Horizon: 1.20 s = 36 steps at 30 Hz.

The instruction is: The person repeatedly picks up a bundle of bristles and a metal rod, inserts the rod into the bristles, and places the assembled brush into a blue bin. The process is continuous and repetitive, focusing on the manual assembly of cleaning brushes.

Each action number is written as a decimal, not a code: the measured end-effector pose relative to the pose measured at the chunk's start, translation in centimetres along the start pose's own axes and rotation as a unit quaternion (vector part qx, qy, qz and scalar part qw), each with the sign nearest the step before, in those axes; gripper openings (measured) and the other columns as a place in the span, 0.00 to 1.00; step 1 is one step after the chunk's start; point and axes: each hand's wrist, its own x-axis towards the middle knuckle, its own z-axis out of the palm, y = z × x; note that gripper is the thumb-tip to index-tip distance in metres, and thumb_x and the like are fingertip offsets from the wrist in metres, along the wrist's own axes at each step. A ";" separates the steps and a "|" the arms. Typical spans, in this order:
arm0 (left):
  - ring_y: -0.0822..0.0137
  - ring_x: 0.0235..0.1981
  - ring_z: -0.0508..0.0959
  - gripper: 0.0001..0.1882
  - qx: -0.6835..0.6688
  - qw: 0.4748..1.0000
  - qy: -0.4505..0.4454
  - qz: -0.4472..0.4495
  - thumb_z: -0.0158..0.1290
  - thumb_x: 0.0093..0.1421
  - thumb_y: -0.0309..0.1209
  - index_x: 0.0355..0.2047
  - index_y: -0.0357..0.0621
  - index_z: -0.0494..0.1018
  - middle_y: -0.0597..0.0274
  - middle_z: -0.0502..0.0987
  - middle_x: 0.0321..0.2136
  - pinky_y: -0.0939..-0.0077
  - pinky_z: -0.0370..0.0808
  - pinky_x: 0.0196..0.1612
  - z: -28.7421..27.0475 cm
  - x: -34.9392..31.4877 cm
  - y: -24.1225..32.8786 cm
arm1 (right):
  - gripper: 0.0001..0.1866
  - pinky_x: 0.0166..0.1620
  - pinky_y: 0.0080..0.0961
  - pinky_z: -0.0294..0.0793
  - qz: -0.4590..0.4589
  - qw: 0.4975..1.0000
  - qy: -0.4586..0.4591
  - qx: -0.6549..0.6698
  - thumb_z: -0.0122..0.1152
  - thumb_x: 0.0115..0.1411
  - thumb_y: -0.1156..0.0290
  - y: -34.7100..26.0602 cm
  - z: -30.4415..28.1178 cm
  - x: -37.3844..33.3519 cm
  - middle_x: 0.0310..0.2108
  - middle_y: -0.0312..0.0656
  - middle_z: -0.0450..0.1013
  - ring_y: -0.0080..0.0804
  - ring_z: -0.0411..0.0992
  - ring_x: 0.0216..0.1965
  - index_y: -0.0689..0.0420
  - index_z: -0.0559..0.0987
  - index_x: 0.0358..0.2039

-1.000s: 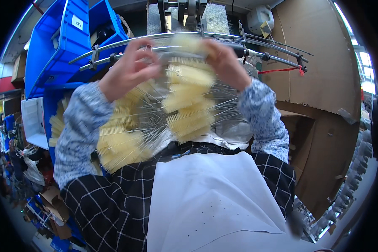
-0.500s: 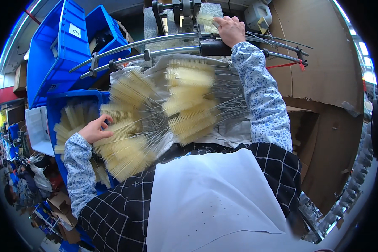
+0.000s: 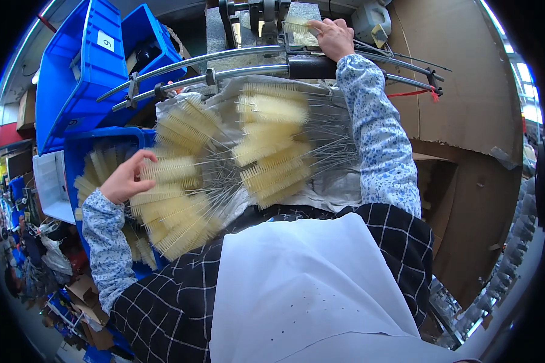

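- Holding a pale yellow brush (image 3: 298, 25), the right hand (image 3: 334, 37) reaches out past the metal rails (image 3: 248, 74), its thumb and fingers pinched on the near end.
- This brush is short and round, with fine, see-through bristles; it sits just in front of the machine (image 3: 269, 13).
- The left hand (image 3: 130, 177), well apart from the right, is half curled with thumb and forefinger spread, at the outer edge of the left brush pile (image 3: 178, 212).
- That pile fans out, its thin wire stems running in toward the middle.
- The middle brush pile (image 3: 274, 148) lies on a grey cloth (image 3: 327, 195), bristle heads stacked in a column, stems pointing right.
- The held brush's stem is hidden by the right hand, and the upper edge cuts off the machine.
- I cannot tell whether the left fingers touch any bristles; the left sleeve (image 3: 108, 242) covers part of the blue bin (image 3: 91, 134) and its brushes.
- Half a second ago the left hand was slightly nearer the body; the right has barely moved.
- A second ago both hands were blurred, close together above the middle pile.
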 end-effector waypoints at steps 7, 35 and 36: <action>0.80 0.33 0.65 0.15 -0.110 0.975 0.042 0.188 0.50 0.47 0.25 0.37 0.43 0.61 0.70 0.63 0.30 0.86 0.63 0.37 -1.4 0.2 4.4 | 0.21 0.56 0.42 0.45 -0.051 0.998 0.010 -0.024 0.46 0.56 0.68 1.3 2.0 1.9 0.51 0.32 0.62 0.30 0.50 0.57 0.37 0.65 0.51; 0.79 0.29 0.61 0.18 -0.030 0.943 0.215 0.253 0.47 0.40 0.34 0.33 0.43 0.61 0.70 0.60 0.29 0.86 0.60 0.32 -3.1 -3.8 4.9 | 0.11 0.40 0.39 0.66 0.104 0.990 0.059 0.071 0.50 0.48 0.69 -8.6 0.6 0.4 0.35 0.38 0.72 0.36 0.69 0.40 0.54 0.74 0.34; 0.79 0.29 0.61 0.18 -0.032 0.944 0.214 0.250 0.47 0.40 0.33 0.33 0.43 0.61 0.70 0.60 0.29 0.86 0.60 0.32 -2.9 -3.6 5.2 | 0.12 0.41 0.40 0.64 0.106 0.990 0.057 0.073 0.50 0.50 0.69 -9.4 0.6 0.5 0.36 0.38 0.71 0.35 0.68 0.40 0.54 0.73 0.35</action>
